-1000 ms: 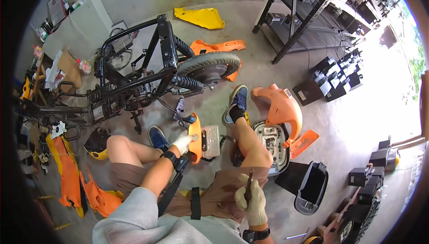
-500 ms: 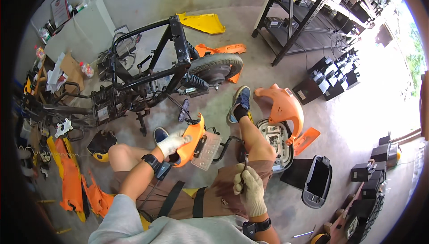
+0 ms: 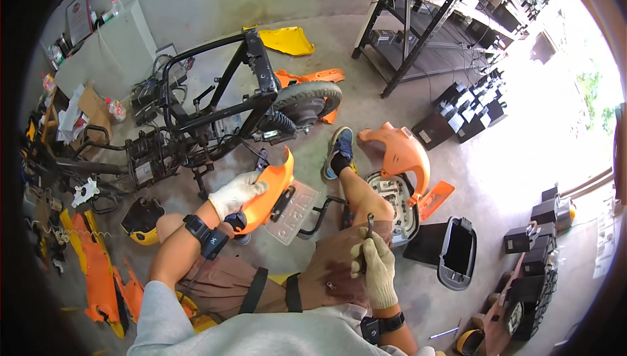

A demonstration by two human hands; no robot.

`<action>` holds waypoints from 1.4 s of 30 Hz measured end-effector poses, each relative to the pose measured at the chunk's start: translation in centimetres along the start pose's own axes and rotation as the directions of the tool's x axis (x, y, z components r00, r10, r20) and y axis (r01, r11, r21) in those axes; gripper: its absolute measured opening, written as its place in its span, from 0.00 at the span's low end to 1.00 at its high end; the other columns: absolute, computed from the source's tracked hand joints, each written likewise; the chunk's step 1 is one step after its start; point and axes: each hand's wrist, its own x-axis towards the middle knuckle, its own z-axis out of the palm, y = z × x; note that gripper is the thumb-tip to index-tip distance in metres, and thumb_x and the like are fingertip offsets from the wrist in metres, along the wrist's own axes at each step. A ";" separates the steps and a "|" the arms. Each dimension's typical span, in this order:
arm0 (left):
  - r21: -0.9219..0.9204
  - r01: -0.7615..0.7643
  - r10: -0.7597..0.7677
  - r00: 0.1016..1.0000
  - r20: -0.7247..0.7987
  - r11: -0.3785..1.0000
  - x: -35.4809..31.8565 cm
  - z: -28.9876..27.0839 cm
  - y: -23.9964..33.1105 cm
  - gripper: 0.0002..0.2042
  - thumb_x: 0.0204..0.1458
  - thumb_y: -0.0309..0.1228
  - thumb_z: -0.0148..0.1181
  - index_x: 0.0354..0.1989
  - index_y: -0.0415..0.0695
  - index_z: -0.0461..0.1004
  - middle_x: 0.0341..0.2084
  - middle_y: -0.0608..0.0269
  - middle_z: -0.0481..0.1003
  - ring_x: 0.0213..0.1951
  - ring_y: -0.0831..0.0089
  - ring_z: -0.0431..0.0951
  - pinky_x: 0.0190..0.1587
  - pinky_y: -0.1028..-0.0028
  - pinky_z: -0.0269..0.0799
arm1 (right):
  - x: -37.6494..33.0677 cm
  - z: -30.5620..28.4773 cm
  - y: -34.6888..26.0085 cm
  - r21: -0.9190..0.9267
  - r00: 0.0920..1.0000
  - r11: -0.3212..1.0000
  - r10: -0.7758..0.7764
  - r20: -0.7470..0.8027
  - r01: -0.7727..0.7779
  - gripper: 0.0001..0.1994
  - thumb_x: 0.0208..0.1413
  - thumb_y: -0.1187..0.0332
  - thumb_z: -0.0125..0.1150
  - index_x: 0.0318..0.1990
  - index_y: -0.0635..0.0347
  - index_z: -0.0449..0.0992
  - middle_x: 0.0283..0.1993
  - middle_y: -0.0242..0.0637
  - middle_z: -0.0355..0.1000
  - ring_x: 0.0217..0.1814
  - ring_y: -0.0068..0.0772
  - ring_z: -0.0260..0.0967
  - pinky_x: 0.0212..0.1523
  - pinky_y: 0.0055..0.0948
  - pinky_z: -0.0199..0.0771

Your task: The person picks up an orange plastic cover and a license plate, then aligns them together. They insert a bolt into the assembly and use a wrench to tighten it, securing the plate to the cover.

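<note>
My left hand [image 3: 236, 195], in a white knit glove, grips the edge of a curved orange plastic body panel [image 3: 270, 189]. A pale, see-through number plate [image 3: 292, 211] and a black bracket are joined to the panel on its right side. A black bent tube handle [image 3: 316, 217] lies beside the plate. My right hand [image 3: 377, 271], also gloved, is closed round a small metal wrench [image 3: 370, 224] above my right thigh. The wrench's ring-shaped end points up and away from me; the rest is hidden in my fingers.
A black scooter frame [image 3: 215, 114] with its rear wheel [image 3: 305, 105] stands ahead. Right of my foot are an orange fender [image 3: 401, 149], an open storage shell [image 3: 400, 206] and a black bin [image 3: 457, 251]. Metal shelving [image 3: 424, 62] stands behind; orange panels [image 3: 98, 271] lie left.
My left hand has lifted the orange panel slightly, plate along with it. My right hand has shifted to the right, and more of the wrench shows above its fingers. The whole view has turned a little.
</note>
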 end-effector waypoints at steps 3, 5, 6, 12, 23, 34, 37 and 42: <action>-0.144 -0.062 0.069 0.997 0.044 0.988 -1.2 -0.2 1.6 0.11 0.63 0.31 0.56 0.50 0.38 0.74 0.39 0.65 0.78 0.40 0.77 0.77 0.45 0.72 0.75 | -0.9 1.2 -0.6 -0.086 0.999 0.995 -0.049 -0.018 0.047 0.17 0.69 0.63 0.53 0.60 0.63 0.70 0.30 0.29 0.72 0.21 0.15 0.66 0.21 0.18 0.69; -0.010 -0.032 0.032 0.998 0.049 0.999 -1.7 -0.8 3.0 0.09 0.63 0.32 0.57 0.44 0.40 0.74 0.35 0.69 0.77 0.37 0.79 0.76 0.42 0.74 0.74 | -1.6 1.9 -1.3 -0.142 0.999 0.989 -0.036 -0.031 0.032 0.17 0.69 0.63 0.53 0.59 0.63 0.70 0.30 0.29 0.73 0.22 0.15 0.65 0.21 0.17 0.68; 0.051 -0.068 0.067 0.998 0.010 0.996 -1.6 -1.0 3.5 0.07 0.63 0.33 0.56 0.37 0.42 0.74 0.30 0.73 0.74 0.33 0.82 0.72 0.37 0.76 0.70 | -1.9 2.2 -1.5 -0.174 0.998 0.984 -0.042 -0.045 0.033 0.17 0.69 0.62 0.53 0.59 0.63 0.71 0.30 0.28 0.73 0.22 0.15 0.65 0.22 0.17 0.67; 0.118 -0.157 0.160 0.987 -0.014 0.980 -1.2 -1.6 4.6 0.07 0.63 0.31 0.54 0.33 0.44 0.72 0.26 0.77 0.68 0.28 0.84 0.64 0.31 0.78 0.63 | -2.5 3.6 -1.8 -0.260 0.986 0.953 -0.168 -0.020 0.158 0.18 0.68 0.61 0.54 0.59 0.61 0.71 0.31 0.29 0.74 0.21 0.16 0.65 0.19 0.19 0.66; 0.031 -0.170 0.171 0.985 -0.038 0.985 -2.4 -0.8 4.1 0.07 0.62 0.29 0.54 0.43 0.39 0.75 0.32 0.72 0.74 0.32 0.83 0.71 0.37 0.78 0.70 | -2.3 6.6 -2.2 -0.211 0.993 0.971 -0.114 0.013 0.114 0.19 0.70 0.59 0.52 0.57 0.65 0.72 0.31 0.27 0.74 0.23 0.12 0.64 0.23 0.13 0.63; 0.214 -0.263 0.281 0.958 -0.059 0.941 -3.9 0.2 3.5 0.12 0.64 0.34 0.51 0.49 0.41 0.72 0.33 0.69 0.74 0.33 0.82 0.73 0.37 0.77 0.72 | 5.4 8.6 -1.1 -0.768 0.968 0.591 -0.107 0.227 0.245 0.14 0.64 0.63 0.57 0.51 0.59 0.78 0.35 0.35 0.78 0.35 0.26 0.75 0.39 0.27 0.74; 0.270 -0.288 0.315 0.947 -0.061 0.919 -3.9 0.8 4.2 0.12 0.64 0.35 0.51 0.50 0.40 0.71 0.31 0.67 0.75 0.30 0.80 0.75 0.33 0.76 0.74 | 7.0 9.6 -2.2 -0.839 0.918 0.376 -0.214 0.333 0.392 0.14 0.63 0.62 0.56 0.51 0.57 0.78 0.37 0.43 0.79 0.38 0.40 0.79 0.41 0.33 0.75; 0.252 -0.278 0.302 0.951 -0.062 0.927 -3.6 1.5 3.7 0.13 0.65 0.35 0.50 0.48 0.39 0.71 0.28 0.64 0.75 0.26 0.77 0.77 0.28 0.75 0.74 | 10.0 10.8 -1.7 -0.733 0.757 0.214 -0.296 0.582 0.646 0.15 0.60 0.62 0.57 0.52 0.53 0.78 0.37 0.45 0.77 0.40 0.52 0.76 0.41 0.45 0.74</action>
